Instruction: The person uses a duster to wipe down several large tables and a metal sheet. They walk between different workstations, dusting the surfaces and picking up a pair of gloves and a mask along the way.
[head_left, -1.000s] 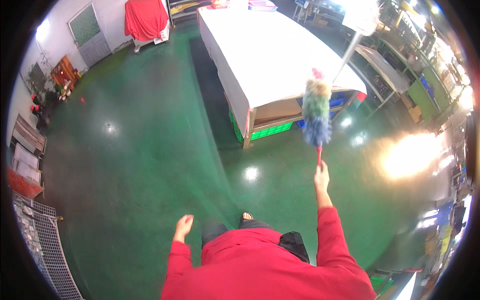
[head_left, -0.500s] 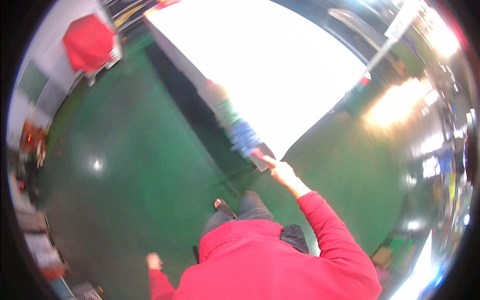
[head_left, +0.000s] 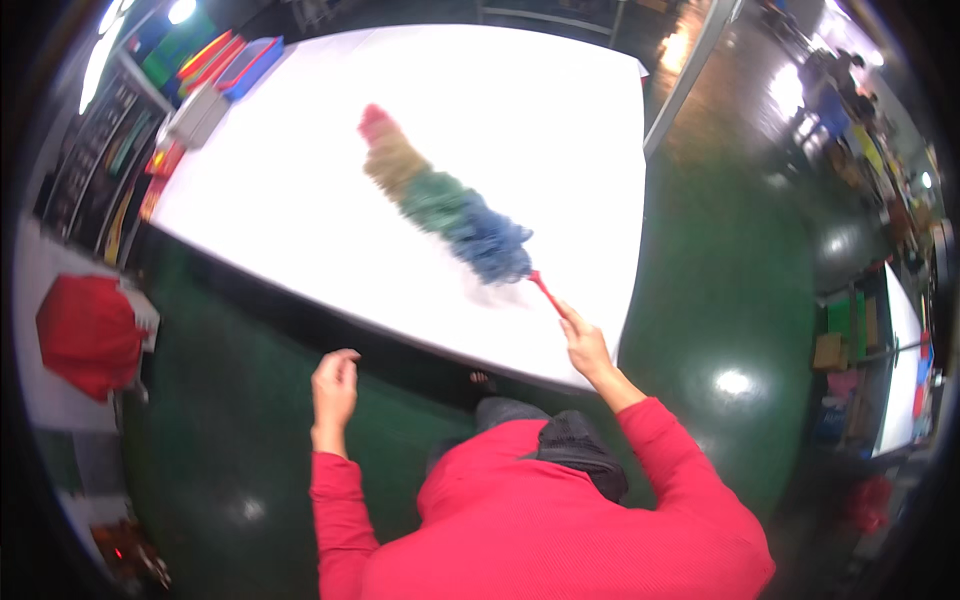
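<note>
My right hand (head_left: 588,348) is closed around the red handle of a fluffy duster (head_left: 435,200). The duster's head is banded in pink, tan, green and blue, and slants away to the far left over a large white tabletop (head_left: 330,240). Motion blurs its far end; whether its fibres touch the surface I cannot tell. In front of the table's near edge, my left hand (head_left: 335,390) hangs over the green floor with nothing in it, fingers loosely bent and apart from the table.
Blue and red trays (head_left: 250,68) and a grey box (head_left: 200,115) occupy the table's far left corner. A metal post (head_left: 690,75) rises by the far right corner. At the left stands something under a red cover (head_left: 90,335). A shelf unit (head_left: 880,350) is at the right.
My view has turned and the table now spreads across the front. The duster has swung from the table's near edge to over its top. My left hand has come up and forward.
</note>
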